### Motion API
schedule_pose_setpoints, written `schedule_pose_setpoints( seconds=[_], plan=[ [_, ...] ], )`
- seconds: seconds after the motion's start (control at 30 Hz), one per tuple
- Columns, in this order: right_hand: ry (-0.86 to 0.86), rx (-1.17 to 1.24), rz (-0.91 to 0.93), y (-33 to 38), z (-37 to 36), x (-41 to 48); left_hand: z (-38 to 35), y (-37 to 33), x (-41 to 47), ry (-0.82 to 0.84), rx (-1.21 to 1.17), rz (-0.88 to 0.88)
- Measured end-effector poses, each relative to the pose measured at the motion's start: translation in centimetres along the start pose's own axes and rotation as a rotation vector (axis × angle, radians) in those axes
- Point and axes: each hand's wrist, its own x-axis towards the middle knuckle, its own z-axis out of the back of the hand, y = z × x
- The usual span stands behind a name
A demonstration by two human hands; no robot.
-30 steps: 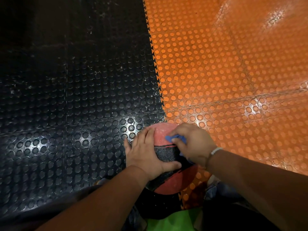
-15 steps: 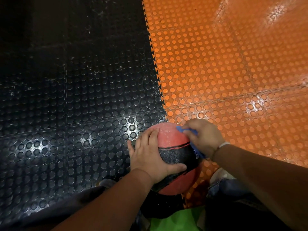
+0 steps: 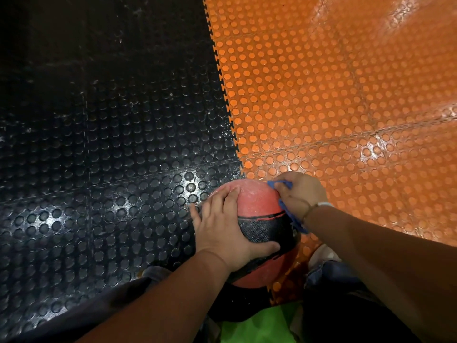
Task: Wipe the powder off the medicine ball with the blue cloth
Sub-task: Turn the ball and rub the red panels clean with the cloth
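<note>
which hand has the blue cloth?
The right hand, pressing the blue cloth on the red-and-black medicine ball's right side. The left hand grips the ball bare.

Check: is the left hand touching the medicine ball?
Touching. The head view shows the left hand spread flat on the medicine ball, thumb wrapped across its black band.

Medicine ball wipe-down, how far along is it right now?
Partly done. The medicine ball has white powder on its upper red panel, so wiping is unfinished. In hand: the left hand steadies the ball while the right hand presses the blue cloth against its right side. Left: the dusty top; hidden sides cannot be judged.
</note>
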Motion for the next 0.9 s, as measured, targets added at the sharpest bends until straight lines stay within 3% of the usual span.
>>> schedule_pose_setpoints(
  seconds=[0.07,0.17,0.23,0.3,0.37,0.43,0.5,0.63,0.67,0.7,0.8,0.83,0.9],
  plan=[
    [0.016,-0.132,0.08,1.1,-0.4,-0.2,-0.1,-0.2,0.2,-0.007,0.003,0.001],
    [-0.028,-0.187,0.547,3.4,-0.7,-2.2,-0.2,0.0,0.5,-0.028,-0.015,0.025],
    [-0.05,-0.198,0.707,3.2,-0.8,-1.7,-0.1,0.1,0.7,-0.023,-0.011,0.025],
    [0.016,-0.142,0.464,1.6,-0.1,0.3,0.2,0.1,0.6,-0.005,0.004,-0.001],
    [0.186,-0.106,0.031,-0.5,0.5,1.3,0.4,0.4,0.4,-0.001,-0.002,-0.026],
    [0.161,-0.132,-0.087,-1.5,0.0,1.2,0.4,0.8,0.3,-0.009,-0.01,-0.031],
    [0.048,-0.177,0.086,-0.2,-0.8,0.0,0.3,1.2,0.5,-0.007,-0.002,-0.023],
    [-0.021,-0.124,0.802,2.8,-1.0,-2.0,0.2,0.9,0.7,-0.013,-0.003,0.005],
    [-0.021,-0.121,0.799,2.5,-1.2,-2.1,0.2,0.7,0.6,-0.01,-0.003,0.004],
    [-0.032,-0.096,0.682,2.2,-1.2,-1.9,0.1,0.4,0.5,-0.014,0.005,-0.002],
    [-0.054,0.056,0.06,1.7,-0.1,-0.2,0.1,-0.6,0.7,-0.002,0.014,-0.031],
    [-0.035,0.017,-0.027,1.8,0.1,0.5,0.1,-1.0,0.9,0.002,0.012,-0.037],
    [0.014,-0.12,0.032,2.8,0.3,0.2,0.0,-1.4,1.3,-0.002,0.011,-0.037]
  ],
)
